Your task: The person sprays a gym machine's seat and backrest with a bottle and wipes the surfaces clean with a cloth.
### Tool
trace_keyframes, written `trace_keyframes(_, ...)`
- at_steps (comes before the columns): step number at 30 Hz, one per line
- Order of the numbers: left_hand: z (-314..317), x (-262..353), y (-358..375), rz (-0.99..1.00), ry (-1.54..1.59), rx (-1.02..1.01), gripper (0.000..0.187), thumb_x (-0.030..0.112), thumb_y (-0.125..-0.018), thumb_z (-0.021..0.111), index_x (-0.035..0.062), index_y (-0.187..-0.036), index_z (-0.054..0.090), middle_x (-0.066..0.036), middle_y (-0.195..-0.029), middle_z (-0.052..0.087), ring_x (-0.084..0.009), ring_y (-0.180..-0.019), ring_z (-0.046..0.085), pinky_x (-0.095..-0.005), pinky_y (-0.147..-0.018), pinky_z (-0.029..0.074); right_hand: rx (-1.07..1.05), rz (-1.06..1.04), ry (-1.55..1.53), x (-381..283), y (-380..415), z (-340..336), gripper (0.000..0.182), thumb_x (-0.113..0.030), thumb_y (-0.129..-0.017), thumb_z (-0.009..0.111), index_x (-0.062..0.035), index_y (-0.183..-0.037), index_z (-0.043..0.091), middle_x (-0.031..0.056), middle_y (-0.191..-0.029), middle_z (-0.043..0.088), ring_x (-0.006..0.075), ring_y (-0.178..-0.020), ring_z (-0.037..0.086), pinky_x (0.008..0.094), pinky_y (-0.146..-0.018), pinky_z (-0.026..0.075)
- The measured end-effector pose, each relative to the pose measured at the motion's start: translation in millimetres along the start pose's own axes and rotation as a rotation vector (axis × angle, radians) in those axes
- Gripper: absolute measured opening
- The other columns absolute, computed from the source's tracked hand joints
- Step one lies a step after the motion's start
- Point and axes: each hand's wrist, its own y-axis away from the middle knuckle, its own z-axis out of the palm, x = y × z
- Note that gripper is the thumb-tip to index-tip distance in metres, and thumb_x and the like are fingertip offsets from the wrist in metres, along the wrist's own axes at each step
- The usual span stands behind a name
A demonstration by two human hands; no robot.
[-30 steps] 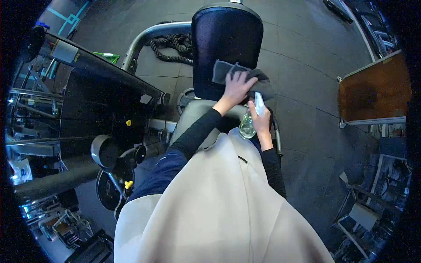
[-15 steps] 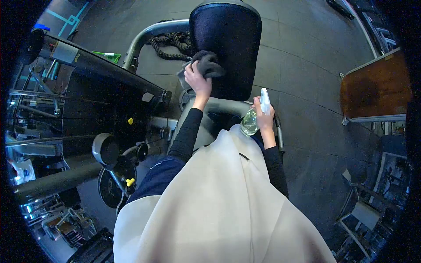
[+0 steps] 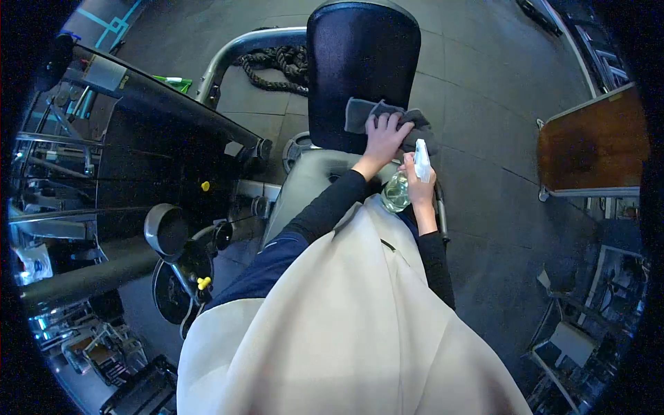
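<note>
My left hand [image 3: 384, 142] presses a dark grey cloth [image 3: 359, 115] against the lower right part of a black padded backrest [image 3: 362, 59]. Its fingers are curled over the cloth, part of which hangs past the pad's right edge. Close beside it, my right hand [image 3: 422, 191] is wrapped around a clear spray bottle [image 3: 396, 194] with a white trigger head. Pale liquid shows through the bottle, which is held above the seat [image 3: 304, 183] of the machine.
A weight machine frame [image 3: 166, 93] with yellow knobs stands to the left. Behind the backrest, a coiled black rope [image 3: 273, 69] lies on the dark tiled floor [image 3: 484, 138]. A brown board [image 3: 588, 142] on a wheeled frame stands at right.
My left hand has swept the cloth from the backrest's left edge across to its lower right, and the cloth has spread flatter. My right hand still holds the spray bottle in nearly the same place.
</note>
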Motion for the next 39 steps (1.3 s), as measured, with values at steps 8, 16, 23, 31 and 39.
trace_keyframes(8,-50,-74,22,-0.314,-0.104,-0.061,0.068,0.006,-0.052,0.077,0.0214,-0.116,0.06,-0.012,-0.12,0.051,-0.0331,-0.115,0.044,-0.046,-0.094,0.033,0.007,-0.014,0.027,9,0,-2,0.031,-0.03,-0.09,0.064,0.0002,-0.095,0.066,0.0083,-0.072,0.067,0.0147,-0.07,0.066,0.0303,-0.067,0.051)
trace_keyframes(16,-75,-109,29,-0.518,-0.146,0.083,0.076,0.0,-0.052,0.076,0.0136,-0.122,0.05,-0.014,-0.121,0.046,-0.0364,-0.112,0.043,-0.0459,-0.092,0.036,-0.039,0.063,0.009,-3,-3,-2,0.028,-0.027,-0.092,0.063,0.0006,-0.096,0.065,0.0055,-0.076,0.066,0.0121,-0.07,0.065,0.0275,-0.065,0.05)
trace_keyframes(23,-36,-16,-2,-0.41,0.016,-0.082,0.082,0.009,-0.051,0.081,0.0155,-0.126,0.049,-0.018,-0.129,0.041,-0.0386,-0.12,0.037,-0.0522,-0.098,0.03,-0.035,0.04,0.048,-4,-4,-1,0.03,-0.029,-0.091,0.065,0.001,-0.095,0.066,0.0058,-0.075,0.067,0.0125,-0.069,0.065,0.0281,-0.065,0.05)
trace_keyframes(31,-3,-45,27,0.222,-0.156,-0.188,0.041,0.018,-0.082,0.055,0.0252,-0.122,0.057,-0.01,-0.129,0.05,-0.0335,-0.12,0.045,-0.0588,-0.101,0.027,0.011,0.014,-0.049,3,0,0,0.025,-0.024,-0.09,0.065,0.001,-0.094,0.065,0.0074,-0.072,0.067,0.0131,-0.068,0.066,0.0283,-0.066,0.051)
trace_keyframes(39,-65,-112,37,-0.205,-0.116,-0.024,0.069,0.007,-0.051,0.076,0.0171,-0.116,0.058,-0.012,-0.121,0.049,-0.0332,-0.115,0.043,-0.0467,-0.095,0.033,-0.009,0.004,-0.03,9,-1,-3,0.026,-0.024,-0.092,0.064,0.0012,-0.098,0.064,0.0056,-0.074,0.067,0.0109,-0.07,0.064,0.026,-0.066,0.05)
